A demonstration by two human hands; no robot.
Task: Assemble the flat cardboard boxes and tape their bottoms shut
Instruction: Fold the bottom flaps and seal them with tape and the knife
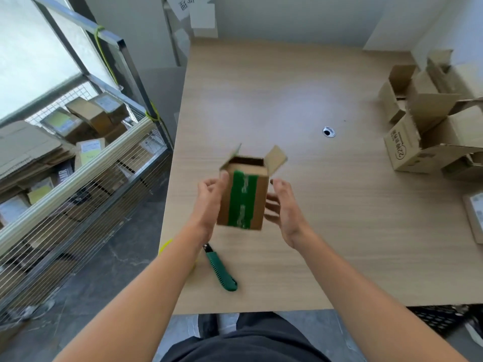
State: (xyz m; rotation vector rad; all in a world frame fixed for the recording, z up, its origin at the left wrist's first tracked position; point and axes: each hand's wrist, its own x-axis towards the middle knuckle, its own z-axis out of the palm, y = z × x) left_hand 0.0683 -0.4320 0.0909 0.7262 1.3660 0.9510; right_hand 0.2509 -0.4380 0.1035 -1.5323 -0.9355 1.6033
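Left hand (pixel 209 199) grips the small box (pixel 244 197) along its left side, thumb tip over the upper corner. Right hand (pixel 285 207) is spread, fingers relaxed, palm facing the box's right side; whether it touches cannot be told, as the frame is blurred here. Box is held clear above the bench (pixel 313 231), near the front edge, left of centre. Its bottom is turned toward the camera, and green tape (pixel 243 199) runs along the seam from edge to edge. Top flaps stand open, pointing away. Judgement: the bottom faces the person so the seal can be checked or pressed down, and the right hand is probably stationed to steady or turn the box. This box looks finished; the next call is setting it aside. Assembled boxes (pixel 431 126) crowd the right edge with flaps open, presumably the output pile. Green utility knife (pixel 220 270) lies near the front-left corner, just beside the left forearm, within reach for cutting tape. Wire cage (pixel 78 192) of parcels stands off the left edge.
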